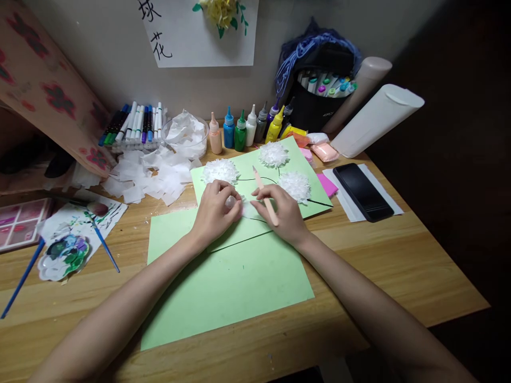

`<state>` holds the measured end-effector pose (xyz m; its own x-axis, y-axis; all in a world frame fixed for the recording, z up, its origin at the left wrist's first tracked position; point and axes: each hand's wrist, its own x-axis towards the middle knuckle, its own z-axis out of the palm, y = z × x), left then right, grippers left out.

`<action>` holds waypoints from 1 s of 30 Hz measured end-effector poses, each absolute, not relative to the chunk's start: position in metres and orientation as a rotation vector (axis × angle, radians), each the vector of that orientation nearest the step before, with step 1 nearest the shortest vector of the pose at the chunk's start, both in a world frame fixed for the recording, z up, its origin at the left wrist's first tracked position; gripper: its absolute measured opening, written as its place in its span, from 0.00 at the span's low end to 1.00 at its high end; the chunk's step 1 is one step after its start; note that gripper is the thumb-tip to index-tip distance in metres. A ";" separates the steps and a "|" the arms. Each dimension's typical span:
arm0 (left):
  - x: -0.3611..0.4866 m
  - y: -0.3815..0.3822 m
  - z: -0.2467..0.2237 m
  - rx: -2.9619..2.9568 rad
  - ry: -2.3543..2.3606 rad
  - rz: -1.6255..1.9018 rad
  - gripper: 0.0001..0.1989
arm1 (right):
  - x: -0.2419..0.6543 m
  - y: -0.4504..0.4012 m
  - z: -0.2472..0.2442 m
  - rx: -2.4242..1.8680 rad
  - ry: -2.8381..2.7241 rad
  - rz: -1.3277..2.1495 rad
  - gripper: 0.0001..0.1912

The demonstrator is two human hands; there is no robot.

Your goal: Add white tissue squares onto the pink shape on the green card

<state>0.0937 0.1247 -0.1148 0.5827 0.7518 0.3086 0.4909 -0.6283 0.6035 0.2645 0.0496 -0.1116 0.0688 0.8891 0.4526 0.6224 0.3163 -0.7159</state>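
Observation:
My right hand (284, 211) holds a pale wooden pencil (261, 184), its pointed end tilted up and away from me. Beside it, my left hand (215, 211) is closed, thumb against fingers, around a bit of white tissue paper (230, 201); part of this is hidden by the fingers. Both hands are over a light green card (251, 164) with thin dark lines drawn on it. Three fluffy white paper flowers lie on this card: one at the left (221, 171), one at the top (273, 154) and one at the right (294, 186). A second green sheet (227, 298) lies underneath, nearer me.
Loose tissue squares (154, 173) and a clear bowl (186, 133) of tissue are at the back left. Several paint bottles (240, 132) line the wall. A phone (362, 191) lies right, near a white bottle (377, 121). A paint palette (64, 258) and brushes sit left.

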 end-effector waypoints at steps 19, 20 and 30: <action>0.094 0.121 -0.119 2.297 1.053 0.831 0.05 | 0.267 0.036 -0.113 -1.341 -1.539 0.538 0.25; 0.094 0.121 -0.118 2.326 1.045 0.830 0.06 | 0.268 0.036 -0.114 -1.338 -1.540 0.540 0.25; 0.096 0.127 -0.109 2.790 0.871 0.576 0.10 | 0.267 0.036 -0.114 -1.294 -1.548 0.549 0.24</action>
